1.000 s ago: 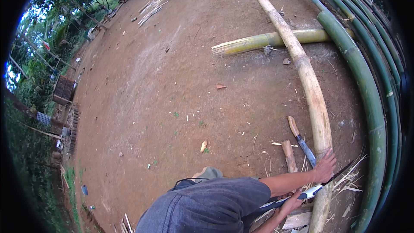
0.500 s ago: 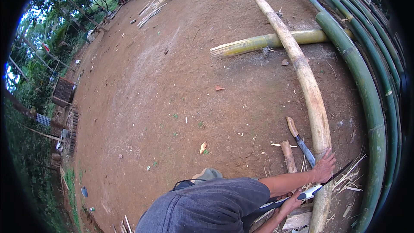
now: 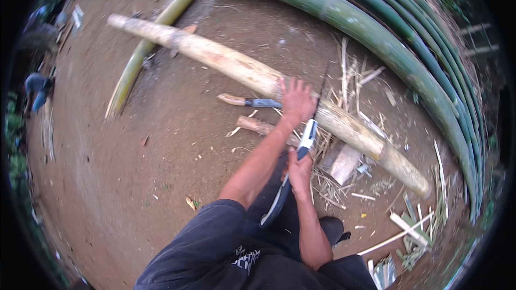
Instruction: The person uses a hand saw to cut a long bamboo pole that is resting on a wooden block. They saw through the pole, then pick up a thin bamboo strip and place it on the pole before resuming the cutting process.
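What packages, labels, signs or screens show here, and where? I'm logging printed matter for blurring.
No package, sign or screen is in view.
Print on the dark shorts: small white lettering at the lower edge of the picture, by the person's legs.
Saw: white and dark handle in the right hand, no label visible.
The left hand rests on the pale stripped bamboo pole, which is unmarked.

Green bamboo poles point(image 3: 387, 37) (curved stack) edge the dirt ground point(image 3: 134, 182).
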### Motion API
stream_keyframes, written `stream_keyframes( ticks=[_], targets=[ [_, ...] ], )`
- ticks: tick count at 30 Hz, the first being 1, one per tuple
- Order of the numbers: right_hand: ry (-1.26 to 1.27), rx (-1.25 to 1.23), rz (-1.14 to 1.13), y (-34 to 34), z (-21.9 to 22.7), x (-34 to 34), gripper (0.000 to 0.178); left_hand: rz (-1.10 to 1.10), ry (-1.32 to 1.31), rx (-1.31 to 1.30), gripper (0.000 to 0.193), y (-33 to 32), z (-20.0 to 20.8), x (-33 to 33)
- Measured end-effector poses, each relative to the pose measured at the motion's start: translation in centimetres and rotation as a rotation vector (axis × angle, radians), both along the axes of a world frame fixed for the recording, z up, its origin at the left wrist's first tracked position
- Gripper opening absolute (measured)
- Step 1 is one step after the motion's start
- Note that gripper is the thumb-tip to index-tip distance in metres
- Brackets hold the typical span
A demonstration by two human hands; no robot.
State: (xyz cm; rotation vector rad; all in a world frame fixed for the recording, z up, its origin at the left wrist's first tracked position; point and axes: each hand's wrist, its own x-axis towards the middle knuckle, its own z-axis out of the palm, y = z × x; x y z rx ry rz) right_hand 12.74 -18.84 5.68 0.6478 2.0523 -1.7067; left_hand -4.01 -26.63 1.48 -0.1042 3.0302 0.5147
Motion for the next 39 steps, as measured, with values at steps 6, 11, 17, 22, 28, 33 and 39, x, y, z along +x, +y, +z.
stream_keyframes(
  ticks=[6,11,17,22,28,33,39],
  targets=[
    [0.017,-0.018,-0.009,1.3,-0.3,0.5,0.031,-0.016,0.057,0.025,0.05,1.2,-0.6,0.3],
    [-0.017,-0.051,-0.005,0.9,1.1,0.8,0.032,-0.012,0.144,0.025,0.047,0.6,-1.6,0.8],
    [-0.004,0.089,0.05,0.5,0.4,0.5,0.034,-0.033,0.149,0.035,0.045,0.6,-1.2,0.7],
    [-0.015,0.059,0.022,0.6,0.7,1.1,0.036,-0.014,0.16,0.007,0.045,0.4,-1.7,0.5],
    [0.021,0.139,0.041,0.6,-0.7,0.6,0.038,-0.054,0.136,0.004,0.045,0.7,-1.5,0.6],
    [-0.026,0.077,0.054,0.6,0.4,0.8,0.038,-0.032,0.179,0.019,0.045,0.3,-1.9,0.6],
    [-0.029,0.12,0.069,0.7,-0.6,0.1,0.029,-0.049,0.155,0.014,0.046,0.6,-1.3,0.4]
  ],
)
